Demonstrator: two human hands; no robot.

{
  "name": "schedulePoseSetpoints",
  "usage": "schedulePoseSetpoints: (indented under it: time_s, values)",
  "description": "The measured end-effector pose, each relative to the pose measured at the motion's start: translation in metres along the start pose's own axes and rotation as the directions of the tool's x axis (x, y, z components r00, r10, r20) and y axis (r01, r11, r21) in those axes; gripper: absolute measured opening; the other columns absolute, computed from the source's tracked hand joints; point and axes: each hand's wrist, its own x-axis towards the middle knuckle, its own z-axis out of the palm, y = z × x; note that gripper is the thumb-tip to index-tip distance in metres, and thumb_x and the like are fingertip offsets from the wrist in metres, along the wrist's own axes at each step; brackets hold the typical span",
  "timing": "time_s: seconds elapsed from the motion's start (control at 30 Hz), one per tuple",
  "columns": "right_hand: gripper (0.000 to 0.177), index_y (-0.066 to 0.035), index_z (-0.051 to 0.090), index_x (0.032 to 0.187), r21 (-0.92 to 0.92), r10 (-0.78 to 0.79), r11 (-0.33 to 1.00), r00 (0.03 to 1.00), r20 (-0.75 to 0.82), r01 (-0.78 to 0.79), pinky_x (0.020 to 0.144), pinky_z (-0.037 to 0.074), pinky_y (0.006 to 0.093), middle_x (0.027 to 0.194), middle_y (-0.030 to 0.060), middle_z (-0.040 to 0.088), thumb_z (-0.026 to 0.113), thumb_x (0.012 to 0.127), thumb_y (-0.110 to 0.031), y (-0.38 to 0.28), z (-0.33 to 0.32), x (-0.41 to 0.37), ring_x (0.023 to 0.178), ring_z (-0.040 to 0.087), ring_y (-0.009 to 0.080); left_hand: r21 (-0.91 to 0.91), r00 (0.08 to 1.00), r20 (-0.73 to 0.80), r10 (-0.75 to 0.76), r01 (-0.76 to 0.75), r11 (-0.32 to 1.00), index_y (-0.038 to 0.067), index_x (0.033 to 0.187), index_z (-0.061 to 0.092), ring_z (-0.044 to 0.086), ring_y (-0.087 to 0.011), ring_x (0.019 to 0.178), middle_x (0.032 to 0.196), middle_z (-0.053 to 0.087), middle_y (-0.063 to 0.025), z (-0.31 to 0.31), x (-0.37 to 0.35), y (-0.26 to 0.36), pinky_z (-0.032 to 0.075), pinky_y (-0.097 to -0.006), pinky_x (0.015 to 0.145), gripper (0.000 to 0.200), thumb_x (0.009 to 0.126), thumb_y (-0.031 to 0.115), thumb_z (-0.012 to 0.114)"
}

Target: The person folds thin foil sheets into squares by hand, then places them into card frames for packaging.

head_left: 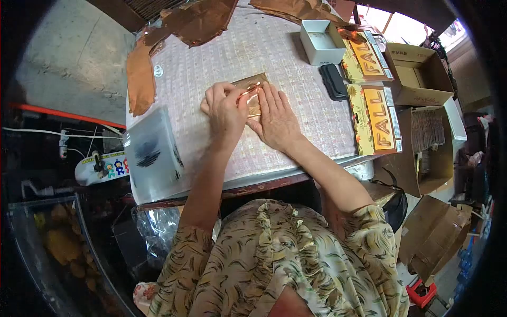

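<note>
A shiny copper-coloured foil piece (253, 109) lies flat on the patterned tablecloth (222, 63), partly covered by both hands. My left hand (227, 108) has its fingers curled and pinched at the foil's left and middle part; fingertips meet a glossy reddish fold there. My right hand (277, 119) lies flat on the foil's right side, fingers stretched out and side by side. What exactly the left fingertips hold is too small to make out.
Copper foil sheets (141, 79) lie along the far left edge. A white box (320, 42), a black case (333, 83) and FALL packs (376, 119) stand right. Clear plastic bags (153, 156) lie front left. Cardboard boxes (420, 74) sit beyond the table's right edge.
</note>
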Motion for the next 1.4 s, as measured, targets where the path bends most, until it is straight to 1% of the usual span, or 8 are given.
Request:
schedulePoseSetpoints:
  time_s: [0.23, 0.43, 0.67, 0.73, 0.87, 1.03, 1.13, 1.4]
  values:
    - [0.091, 0.014, 0.030, 0.153, -0.010, -0.005, 1.000, 1.000, 0.004, 0.005, 0.125, 0.022, 0.0515, 0.163, 0.0302, 0.029, 0.048, 0.101, -0.058, -0.001, -0.003, 0.001, 0.153, 0.027, 0.0408, -0.006, 0.995, 0.043, 0.086, -0.086, 0.996, 0.012, 0.097, 0.078, 0.064, -0.0257, 0.104, 0.099, 0.074, -0.0074, -0.002, 0.002, -0.004, 0.040, -0.0449, 0.095, 0.013, 0.084, 0.016, 0.079]
    - [0.088, 0.014, 0.030, 0.153, -0.001, -0.004, 1.000, 0.998, 0.060, 0.004, 0.125, 0.020, 0.0515, 0.163, 0.0306, 0.028, 0.048, 0.103, -0.056, -0.002, -0.008, 0.003, 0.154, 0.025, 0.0411, -0.471, 0.982, 0.175, -0.076, 0.152, 0.869, 0.002, 0.117, 0.068, 0.075, -0.0312, 0.087, 0.096, 0.076, -0.0157, 0.004, 0.010, -0.014, 0.059, -0.0379, 0.075, 0.026, 0.091, 0.004, 0.071]
    - [0.087, 0.011, 0.030, 0.155, -0.033, -0.015, 0.999, 0.998, 0.064, 0.018, 0.125, 0.020, 0.0517, 0.163, 0.0304, 0.027, 0.048, 0.103, -0.056, -0.001, -0.007, 0.001, 0.154, 0.024, 0.0417, -0.289, 0.950, 0.246, -0.193, 0.262, 0.921, 0.004, 0.119, 0.068, 0.075, -0.0282, 0.091, 0.102, 0.075, -0.0168, 0.019, 0.009, -0.051, 0.058, -0.0391, 0.074, 0.031, 0.090, 0.011, 0.075]
    - [0.083, 0.006, 0.031, 0.157, -0.033, -0.022, 0.999, 0.997, 0.071, 0.024, 0.125, 0.020, 0.0518, 0.163, 0.0302, 0.027, 0.047, 0.103, -0.056, -0.002, -0.010, 0.003, 0.154, 0.024, 0.0418, -0.097, 0.975, 0.212, -0.070, 0.092, 0.991, 0.007, 0.119, 0.069, 0.070, -0.0265, 0.108, 0.119, 0.072, -0.0138, 0.018, 0.009, -0.057, 0.054, -0.0421, 0.082, 0.035, 0.086, 0.016, 0.078]
    - [0.080, 0.001, 0.033, 0.158, -0.058, -0.021, 0.998, 0.996, 0.092, 0.027, 0.125, 0.020, 0.0519, 0.164, 0.0299, 0.026, 0.047, 0.103, -0.056, -0.003, -0.010, 0.004, 0.154, 0.023, 0.0416, -0.123, 0.978, 0.189, -0.090, 0.114, 0.986, 0.010, 0.121, 0.070, 0.062, -0.0276, 0.122, 0.132, 0.067, -0.0093, 0.006, 0.008, -0.050, 0.045, -0.0483, 0.097, 0.036, 0.087, 0.016, 0.077]
    - [0.079, 0.000, 0.033, 0.158, -0.071, -0.029, 0.997, 0.993, 0.112, 0.037, 0.125, 0.020, 0.0526, 0.164, 0.0293, 0.025, 0.048, 0.103, -0.056, -0.004, -0.012, 0.004, 0.154, 0.023, 0.0415, 0.034, 0.881, 0.337, 0.332, -0.363, 0.931, 0.009, 0.147, 0.054, 0.041, -0.0277, 0.146, 0.156, 0.048, -0.0070, -0.008, -0.003, -0.052, 0.024, -0.0588, 0.116, 0.052, 0.099, 0.027, 0.061]
    - [0.079, 0.000, 0.033, 0.158, -0.077, -0.032, 0.996, 0.992, 0.121, 0.042, 0.125, 0.020, 0.0529, 0.164, 0.0292, 0.026, 0.048, 0.103, -0.055, -0.003, -0.011, 0.005, 0.154, 0.024, 0.0416, 0.096, 0.832, 0.494, 0.252, -0.340, 0.935, 0.012, 0.159, 0.038, 0.027, -0.0260, 0.155, 0.167, 0.033, -0.0033, -0.008, -0.008, -0.064, 0.011, -0.0600, 0.122, 0.061, 0.106, 0.040, 0.049]
    - [0.084, 0.005, 0.032, 0.157, -0.160, -0.021, 0.986, 0.988, 0.156, 0.046, 0.125, 0.017, 0.0533, 0.163, 0.0293, 0.029, 0.044, 0.103, -0.058, -0.005, -0.011, 0.005, 0.153, 0.026, 0.0413, 0.002, 0.852, 0.460, 0.251, -0.283, 0.959, 0.008, 0.157, 0.041, 0.027, -0.0251, 0.155, 0.166, 0.035, -0.0039, 0.002, -0.016, -0.074, 0.009, -0.0613, 0.123, 0.067, 0.104, 0.050, 0.047]
